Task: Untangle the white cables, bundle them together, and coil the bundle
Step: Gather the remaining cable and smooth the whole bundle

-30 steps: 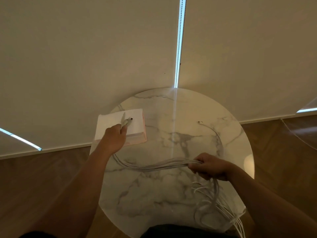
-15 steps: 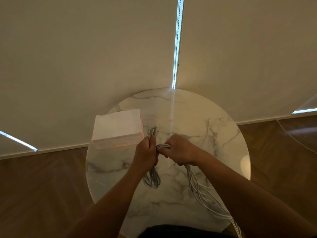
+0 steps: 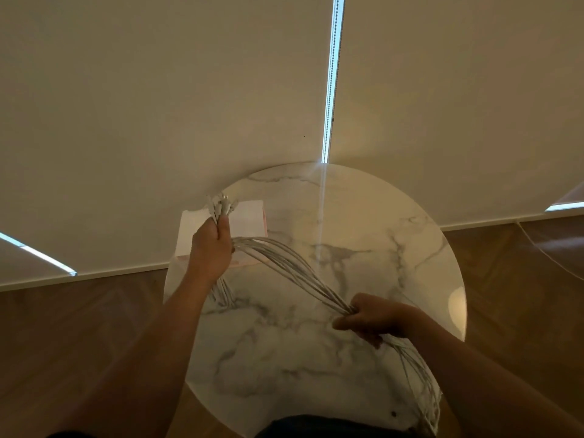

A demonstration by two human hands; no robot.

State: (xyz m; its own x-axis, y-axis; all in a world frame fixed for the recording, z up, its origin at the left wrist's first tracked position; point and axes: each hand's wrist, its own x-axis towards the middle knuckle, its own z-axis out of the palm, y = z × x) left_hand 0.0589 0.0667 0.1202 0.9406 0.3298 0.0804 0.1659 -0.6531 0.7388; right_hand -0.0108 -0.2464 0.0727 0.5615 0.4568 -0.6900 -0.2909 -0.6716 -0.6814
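The left hand (image 3: 210, 248) is closed around the cables (image 3: 290, 273) just below their plug ends (image 3: 221, 206), which fan out above the fist. A short loop (image 3: 222, 295) hangs below that hand, close to the table (image 3: 363, 248). From the fist the strands arch down and to the right, spread loosely in mid-span, and gather again in the right hand (image 3: 369, 320), which is clenched on them. Beyond the right hand the free tails (image 3: 420, 384) trail over the near right edge of the table and drop out of view.

The step in hand appears to be coiling: one turn seems formed at the left hand, and the span between the hands would make the next. To do it well, the right hand should let the strands slide through a firm but yielding grip so that they draw parallel. Each turn brought to the left hand should match the hanging loop in size. The plug ends should be kept level, and the tails watched for snags at the table edge.

The table is round, with a glossy white top veined in grey. A white pad (image 3: 249, 216) with a pinkish edge lies at its far left, partly behind the left hand. The floor (image 3: 521, 295) is dark wood. Pale roller blinds (image 3: 158, 105) fill the background, daylight showing through the gap (image 3: 331, 90) between them, where a bead chain hangs.
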